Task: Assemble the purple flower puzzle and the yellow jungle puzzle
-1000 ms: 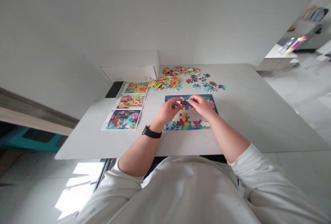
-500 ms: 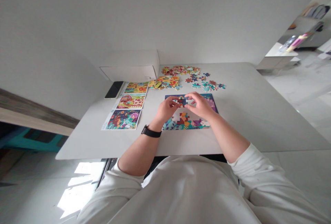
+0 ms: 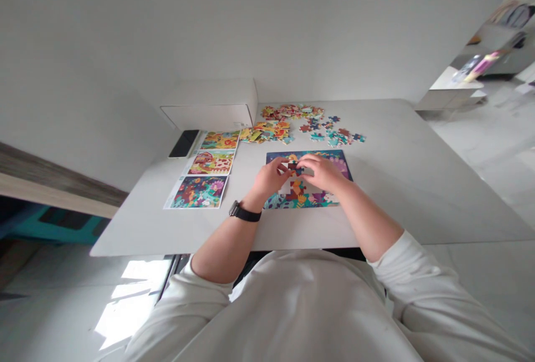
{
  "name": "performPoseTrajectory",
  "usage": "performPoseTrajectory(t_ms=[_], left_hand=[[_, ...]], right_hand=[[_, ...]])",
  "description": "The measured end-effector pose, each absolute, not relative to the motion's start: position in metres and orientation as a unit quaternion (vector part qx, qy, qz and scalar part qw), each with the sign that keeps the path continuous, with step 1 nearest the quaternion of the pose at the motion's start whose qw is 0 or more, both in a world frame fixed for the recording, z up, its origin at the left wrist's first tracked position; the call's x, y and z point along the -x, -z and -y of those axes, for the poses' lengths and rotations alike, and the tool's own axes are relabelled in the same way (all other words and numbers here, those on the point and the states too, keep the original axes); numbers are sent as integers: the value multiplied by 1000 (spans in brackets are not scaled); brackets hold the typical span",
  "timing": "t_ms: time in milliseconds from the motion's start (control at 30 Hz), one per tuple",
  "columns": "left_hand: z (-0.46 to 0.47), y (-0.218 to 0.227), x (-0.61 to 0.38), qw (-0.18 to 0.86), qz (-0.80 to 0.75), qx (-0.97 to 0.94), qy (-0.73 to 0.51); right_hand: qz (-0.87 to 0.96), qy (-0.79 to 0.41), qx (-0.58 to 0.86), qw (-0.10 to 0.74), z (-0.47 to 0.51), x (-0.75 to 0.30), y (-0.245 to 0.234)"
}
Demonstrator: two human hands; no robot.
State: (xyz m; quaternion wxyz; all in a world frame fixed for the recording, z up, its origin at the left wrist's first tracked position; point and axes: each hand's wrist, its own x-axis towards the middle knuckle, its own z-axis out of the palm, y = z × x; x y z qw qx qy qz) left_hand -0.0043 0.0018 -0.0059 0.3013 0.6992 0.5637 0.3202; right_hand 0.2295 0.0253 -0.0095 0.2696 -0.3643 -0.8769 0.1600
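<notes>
A partly assembled jigsaw puzzle (image 3: 321, 199) lies in front of me, with dark blue along its top and leaves and flowers along its bottom. Between my fingertips, over the pale gap in its middle, is a dark brown and blue puzzle piece (image 3: 296, 169). My left hand (image 3: 270, 177), with a black watch (image 3: 244, 213) on its wrist, pinches the piece from the left. From the right, my right hand (image 3: 324, 174) grips the same piece with thumb and fingers. Parts of the puzzle are hidden under both hands.
Loose dark and teal pieces (image 3: 337, 136) lie beyond the puzzle, with yellow pieces (image 3: 270, 131) and red pieces (image 3: 292, 111) further left. A picture sheet (image 3: 211, 162), a phone (image 3: 184, 143) and a white box (image 3: 209, 116) occupy the table's left side, by the wall.
My right hand has shifted slightly left and down, and the piece sits a little lower in the gap. The left hand has barely moved.
</notes>
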Motion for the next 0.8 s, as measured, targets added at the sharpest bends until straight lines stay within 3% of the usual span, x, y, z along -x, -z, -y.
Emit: performPoseTrajectory(t_ms=[133,300,800], left_hand=[[-3,10,6,221,-549,-748,-301],[-2,14,6,207,-524,-770,-300],[-2,14,-1,182,-492,-812,-255]], right_hand=[[883,-162,386,212,-25,-229,12],[888,-157,396,176,-24,-229,14],[893,-151,391,162,-28,-228,23]])
